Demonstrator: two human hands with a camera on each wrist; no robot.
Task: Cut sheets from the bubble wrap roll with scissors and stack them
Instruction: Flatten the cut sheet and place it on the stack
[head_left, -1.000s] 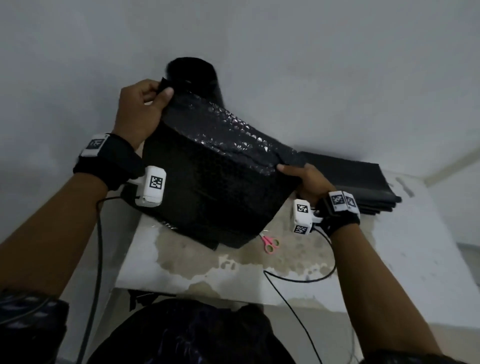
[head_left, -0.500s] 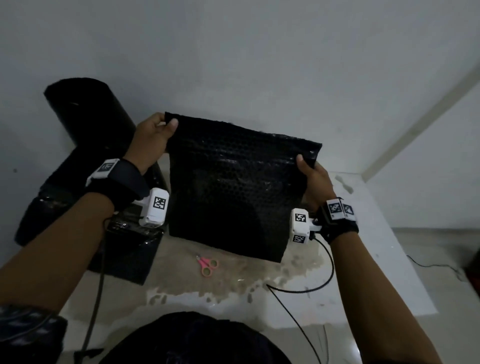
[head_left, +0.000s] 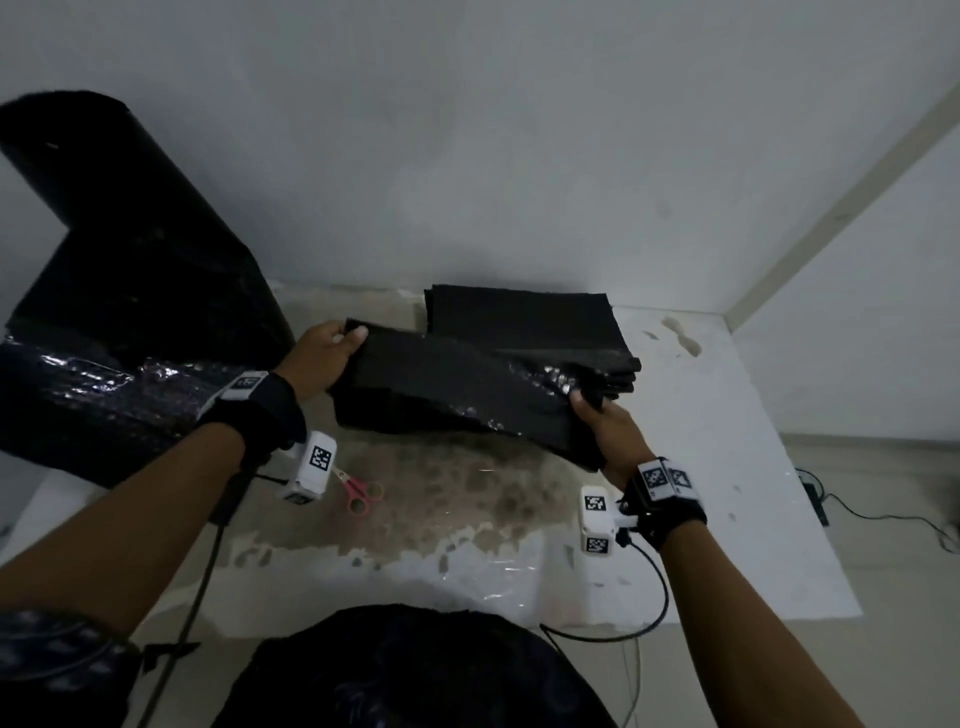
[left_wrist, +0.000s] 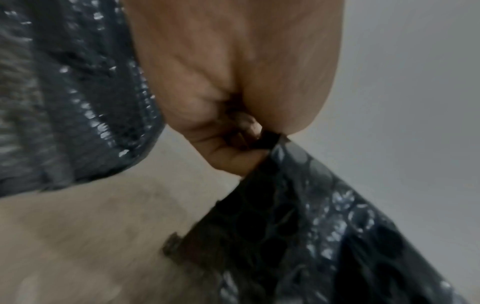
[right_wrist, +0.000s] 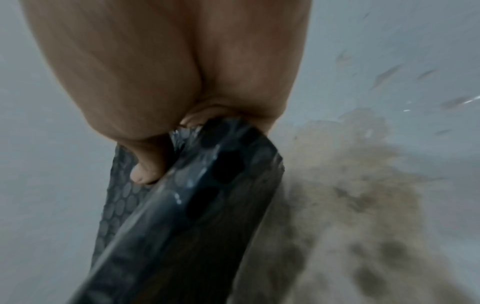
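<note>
Far left of the head view: the bubble wrap roll (head_left: 119, 234) is leaning against the wall (head_left: 519, 130), its unrolled tail spilling down to the left edge of the frame. Lower centre-left, the pink scissors (head_left: 358, 491) are lying on the surface (head_left: 727, 467), just beside my left wrist and touched by neither hand.

Left hand (head_left: 324, 358) is pinching the upper-left corner of the cut sheet (head_left: 457, 384); in the left wrist view the fingers (left_wrist: 233, 156) are curling onto the black film (left_wrist: 298, 216).

Centre: I am holding the sheet stretched between both hands, sagging in the middle, in front of the stack (head_left: 524, 322) in the upper centre. I cannot tell whether its far edge is touching the stack.

Right hand (head_left: 608, 431) is gripping the sheet's right corner; the right wrist view is showing the thumb (right_wrist: 148, 164) pressing on the bubbled side (right_wrist: 207, 195).
</note>
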